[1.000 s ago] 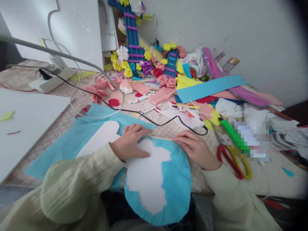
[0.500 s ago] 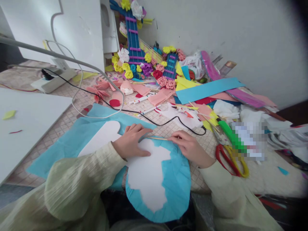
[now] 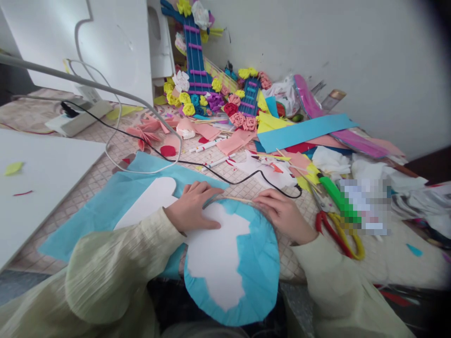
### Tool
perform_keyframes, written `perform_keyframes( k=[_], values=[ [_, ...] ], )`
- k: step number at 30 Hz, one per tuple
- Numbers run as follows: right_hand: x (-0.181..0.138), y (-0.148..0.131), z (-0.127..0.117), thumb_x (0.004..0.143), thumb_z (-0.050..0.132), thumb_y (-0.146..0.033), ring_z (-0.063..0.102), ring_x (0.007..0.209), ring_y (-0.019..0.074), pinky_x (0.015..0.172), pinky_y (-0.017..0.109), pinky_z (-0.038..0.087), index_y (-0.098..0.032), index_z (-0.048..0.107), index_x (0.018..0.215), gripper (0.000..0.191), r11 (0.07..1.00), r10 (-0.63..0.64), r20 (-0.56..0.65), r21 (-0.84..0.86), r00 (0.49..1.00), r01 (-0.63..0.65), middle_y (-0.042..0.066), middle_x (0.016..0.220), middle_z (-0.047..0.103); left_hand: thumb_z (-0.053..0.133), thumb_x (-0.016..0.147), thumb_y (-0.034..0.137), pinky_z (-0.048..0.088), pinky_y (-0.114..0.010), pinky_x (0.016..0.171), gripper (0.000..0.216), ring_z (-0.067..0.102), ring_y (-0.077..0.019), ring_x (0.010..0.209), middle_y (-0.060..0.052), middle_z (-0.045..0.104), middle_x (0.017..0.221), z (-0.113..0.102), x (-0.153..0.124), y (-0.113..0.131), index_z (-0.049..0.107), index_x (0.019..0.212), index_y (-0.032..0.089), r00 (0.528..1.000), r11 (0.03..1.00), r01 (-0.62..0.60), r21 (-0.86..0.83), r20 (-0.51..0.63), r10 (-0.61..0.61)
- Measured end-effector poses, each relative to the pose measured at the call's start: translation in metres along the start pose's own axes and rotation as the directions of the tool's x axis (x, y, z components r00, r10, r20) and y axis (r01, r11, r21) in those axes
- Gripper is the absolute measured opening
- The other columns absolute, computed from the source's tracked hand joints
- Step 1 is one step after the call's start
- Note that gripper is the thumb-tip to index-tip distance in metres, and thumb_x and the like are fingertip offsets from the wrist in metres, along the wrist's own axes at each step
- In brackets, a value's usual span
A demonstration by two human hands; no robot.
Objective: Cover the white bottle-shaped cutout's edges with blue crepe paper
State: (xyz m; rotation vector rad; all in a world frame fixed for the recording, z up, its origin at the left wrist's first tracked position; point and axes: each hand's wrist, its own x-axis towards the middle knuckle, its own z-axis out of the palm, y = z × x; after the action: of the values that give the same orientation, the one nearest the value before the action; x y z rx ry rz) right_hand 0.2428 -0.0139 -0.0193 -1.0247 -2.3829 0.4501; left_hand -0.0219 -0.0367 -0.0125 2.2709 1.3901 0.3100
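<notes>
A white foam cut-out (image 3: 214, 258) wrapped round its rim in blue tissue paper (image 3: 259, 267) lies at the table's near edge. My left hand (image 3: 192, 206) presses flat on its upper left part, fingers stretched out. My right hand (image 3: 282, 213) is closed in a pinch on a thin wooden stick (image 3: 234, 199), which lies along the cut-out's top edge and points toward my left fingertips. A larger blue tissue sheet (image 3: 105, 211) with another white shape (image 3: 148, 199) on it spreads under my left arm.
Red-and-yellow scissors (image 3: 338, 234) and a green-handled tool (image 3: 338, 197) lie right of my right hand. A black cable (image 3: 197, 164) crosses the table. Paper flowers, a blue paper guitar (image 3: 195, 51) and coloured sheets pile against the wall. A white board (image 3: 38, 173) sits at left.
My right hand slid left along the cut-out's top edge with the stick, then back right and slightly up. My left hand stayed pressed in place.
</notes>
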Motion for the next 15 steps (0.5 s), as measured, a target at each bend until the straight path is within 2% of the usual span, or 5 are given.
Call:
perform_keyframes(
  k=[4,15],
  values=[
    [0.001,0.002,0.002,0.083,0.043,-0.010,0.055,0.086,0.0153,0.078,0.032,0.048,-0.020,0.063,0.092,0.024,1.000,0.007,0.025,0.025,1.000,-0.008,0.005,0.090,0.059,0.067,0.058,0.051,0.026,-0.040,0.089,0.075,0.040,-0.0245,0.099,-0.005,0.046,0.104,0.000,0.000,-0.001,0.042,0.123,0.024,1.000,1.000,0.000,0.000,-0.004,0.000],
    [-0.017,-0.002,-0.001,0.084,0.037,-0.009,0.055,0.087,0.0151,0.074,0.030,0.050,-0.022,0.063,0.098,0.032,0.997,-0.076,0.056,0.005,0.996,0.076,0.006,0.092,0.058,0.068,0.058,0.050,0.027,-0.040,0.089,0.074,0.040,-0.0241,0.098,-0.004,0.046,0.104,0.000,0.000,-0.001,0.043,0.122,0.024,1.000,1.000,-0.004,-0.007,-0.006,0.004]
  ],
)
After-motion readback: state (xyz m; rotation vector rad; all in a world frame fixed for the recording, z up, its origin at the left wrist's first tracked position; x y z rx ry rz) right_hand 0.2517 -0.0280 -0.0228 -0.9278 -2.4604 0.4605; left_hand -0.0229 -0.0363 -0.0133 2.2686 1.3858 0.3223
